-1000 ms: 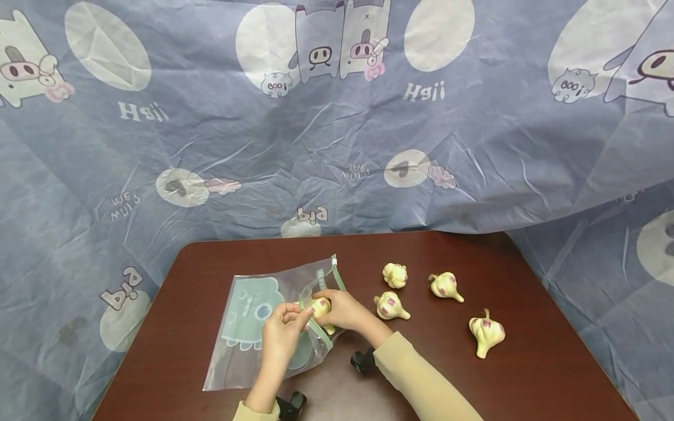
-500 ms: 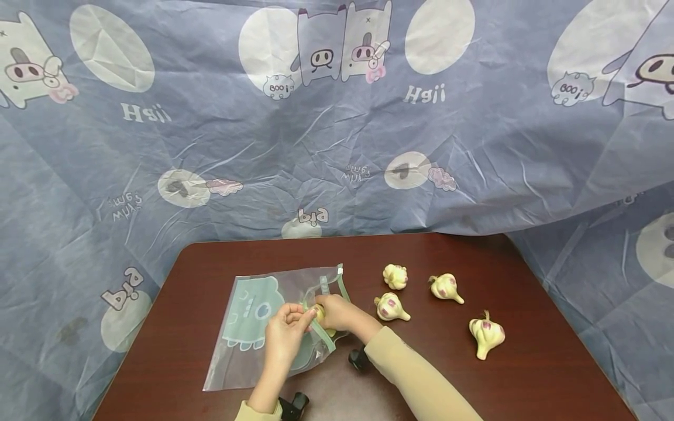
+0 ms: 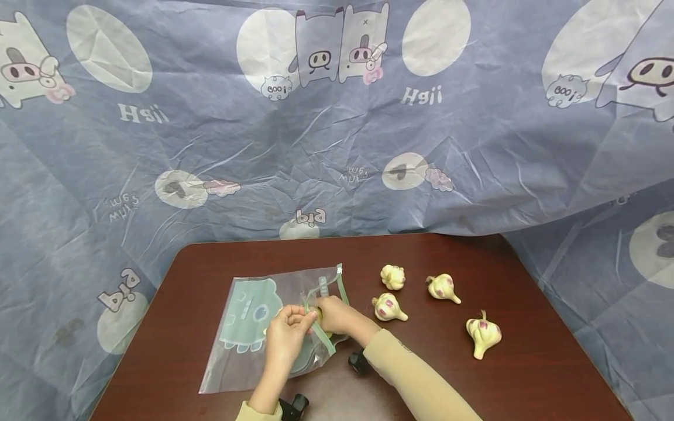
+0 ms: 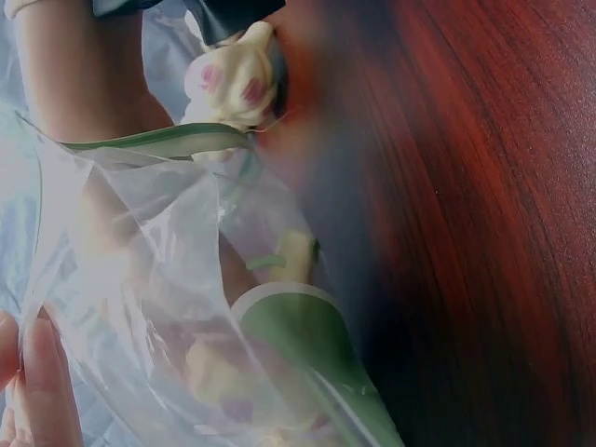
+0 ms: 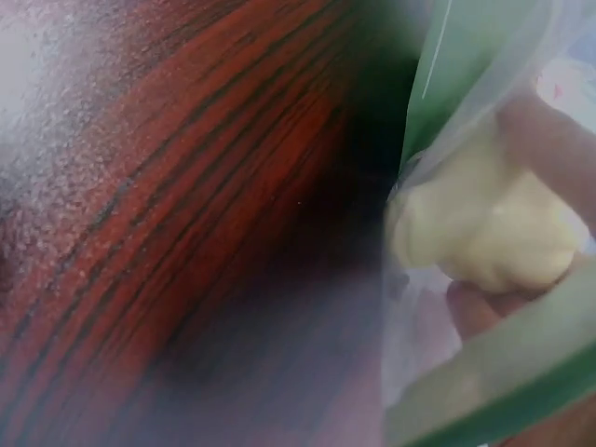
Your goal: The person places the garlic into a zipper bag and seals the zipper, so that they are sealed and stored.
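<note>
A clear zip bag [image 3: 253, 368] with a green monster print and green zip edging lies on the table, its mouth facing right. My left hand [image 3: 286, 336] pinches the near edge of that mouth between thumb and fingers. Through the mouth reaches my right hand [image 3: 337, 316], which grips a garlic bulb [image 5: 494, 214] inside the bag. In the head view most of this bulb is hidden behind the fingers and the zip strip. Through the plastic in the left wrist view, a pale stem [image 4: 296, 256] and purple-marked garlic show.
Several loose garlic bulbs lie right of the bag, the nearest garlic bulb [image 3: 388, 307] close to my right forearm. The dark red-brown wooden table [image 3: 421, 356] has a patterned blue-grey cloth [image 3: 326, 134] hanging behind and beside it.
My right hand has moved left and deeper into the bag with the garlic bulb, which is now more hidden. The left hand keeps its pinch on the bag's edge.
</note>
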### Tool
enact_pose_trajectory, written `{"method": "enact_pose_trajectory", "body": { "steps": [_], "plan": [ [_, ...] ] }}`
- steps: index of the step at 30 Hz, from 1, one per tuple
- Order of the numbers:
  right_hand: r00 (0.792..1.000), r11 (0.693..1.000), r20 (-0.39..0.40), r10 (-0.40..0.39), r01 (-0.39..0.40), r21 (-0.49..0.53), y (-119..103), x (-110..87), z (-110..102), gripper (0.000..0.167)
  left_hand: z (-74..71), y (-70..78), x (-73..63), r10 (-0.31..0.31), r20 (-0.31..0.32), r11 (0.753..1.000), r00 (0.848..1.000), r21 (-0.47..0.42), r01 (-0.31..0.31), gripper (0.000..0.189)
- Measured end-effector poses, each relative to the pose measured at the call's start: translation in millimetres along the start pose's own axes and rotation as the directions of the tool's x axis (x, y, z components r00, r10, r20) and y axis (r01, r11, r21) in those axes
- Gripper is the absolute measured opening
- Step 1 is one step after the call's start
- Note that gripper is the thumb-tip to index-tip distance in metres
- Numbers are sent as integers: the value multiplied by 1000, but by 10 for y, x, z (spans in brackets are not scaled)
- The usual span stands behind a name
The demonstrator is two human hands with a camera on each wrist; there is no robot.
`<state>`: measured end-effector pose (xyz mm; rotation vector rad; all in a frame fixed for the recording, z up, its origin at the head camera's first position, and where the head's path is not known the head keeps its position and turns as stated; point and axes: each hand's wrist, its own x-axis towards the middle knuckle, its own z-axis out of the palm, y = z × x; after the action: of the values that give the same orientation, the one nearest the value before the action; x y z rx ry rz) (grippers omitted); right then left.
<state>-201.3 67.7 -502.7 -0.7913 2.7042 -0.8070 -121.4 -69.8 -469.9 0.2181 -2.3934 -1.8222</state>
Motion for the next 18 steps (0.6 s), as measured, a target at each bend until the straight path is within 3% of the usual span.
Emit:
{"method": "enact_pose_trajectory", "body": {
  "steps": [3,9,13,18],
  "plan": [
    [1000,998,-5,22,-22,58,9,-41,-52,17,-3,3,2,1,-4,1000,1000,-6,-1,20],
    [997,994,-73,-15,23,109,-5,-207,-234,55,-33,32,10,-7,-14,1000,1000,-20,7,21],
    [990,980,-140,-25,51,190,12,-354,-371,56,-60,60,15,-32,-25,999,999,-23,32,23],
    [970,951,-240,27,49,304,60,-534,-551,54,-78,81,21,-58,-38,998,998,-38,56,25]
  ]
}}
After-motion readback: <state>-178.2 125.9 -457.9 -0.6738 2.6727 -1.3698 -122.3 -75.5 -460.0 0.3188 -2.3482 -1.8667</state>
